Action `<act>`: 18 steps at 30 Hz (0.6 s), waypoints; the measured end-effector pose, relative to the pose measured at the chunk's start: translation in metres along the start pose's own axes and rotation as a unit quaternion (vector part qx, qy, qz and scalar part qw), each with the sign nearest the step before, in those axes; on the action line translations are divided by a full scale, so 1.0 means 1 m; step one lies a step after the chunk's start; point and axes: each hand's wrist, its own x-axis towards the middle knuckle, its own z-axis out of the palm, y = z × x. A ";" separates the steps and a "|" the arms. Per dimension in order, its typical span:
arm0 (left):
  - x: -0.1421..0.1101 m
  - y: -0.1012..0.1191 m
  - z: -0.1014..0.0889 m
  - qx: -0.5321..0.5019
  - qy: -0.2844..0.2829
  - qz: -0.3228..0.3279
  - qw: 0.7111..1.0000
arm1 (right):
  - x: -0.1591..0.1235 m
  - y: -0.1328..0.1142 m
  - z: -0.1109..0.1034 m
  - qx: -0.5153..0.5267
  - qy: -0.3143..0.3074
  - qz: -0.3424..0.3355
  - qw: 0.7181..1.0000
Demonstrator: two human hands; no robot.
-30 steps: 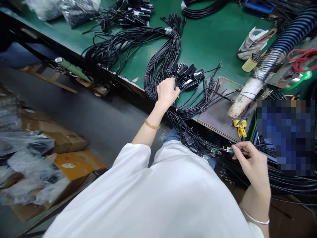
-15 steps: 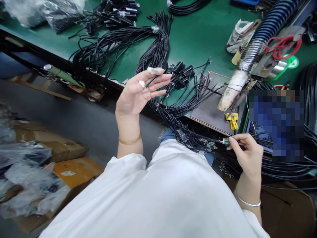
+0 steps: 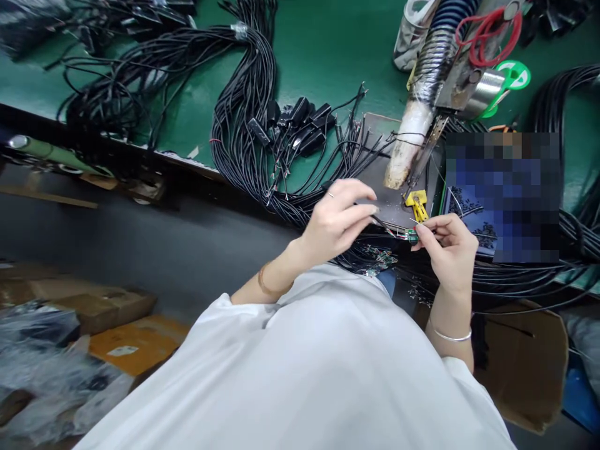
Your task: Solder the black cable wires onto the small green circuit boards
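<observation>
As the left hand (image 3: pixel 338 219) comes down from its raised, open-palmed pose of half a second ago, we find it turned over and near the right hand (image 3: pixel 450 250), its fingertips drawn in narrowly on a black cable (image 3: pixel 382 224). The right hand has stayed pinched on a small green circuit board (image 3: pixel 412 236), at the near edge of the green workbench (image 3: pixel 337 56) and just below a yellow clip (image 3: pixel 418 205) in our view. We judge that this brings cable and board together between both hands. We see the cable's short end slant rightward and slightly down, its long axis aimed at the board. The board's wired edge, with thin wires (image 3: pixel 399 234), faces left toward the cable; the right fingertips hide its other end, so we cannot tell its long axis. Whether the cable end touches those wires is too small for us to tell. Farther back, a thick cable bundle (image 3: pixel 246 94) curves across the workbench.
</observation>
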 end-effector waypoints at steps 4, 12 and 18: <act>-0.014 0.003 0.032 -0.047 -0.036 0.046 0.997 | 0.003 -0.001 0.001 -0.013 -0.001 -0.011 1.000; -0.019 0.004 0.058 -0.136 0.014 -0.070 0.988 | 0.009 0.001 0.001 -0.002 -0.012 -0.009 1.000; -0.022 0.013 0.070 -0.222 0.057 -0.179 0.957 | 0.013 0.001 0.003 -0.001 -0.008 -0.003 1.000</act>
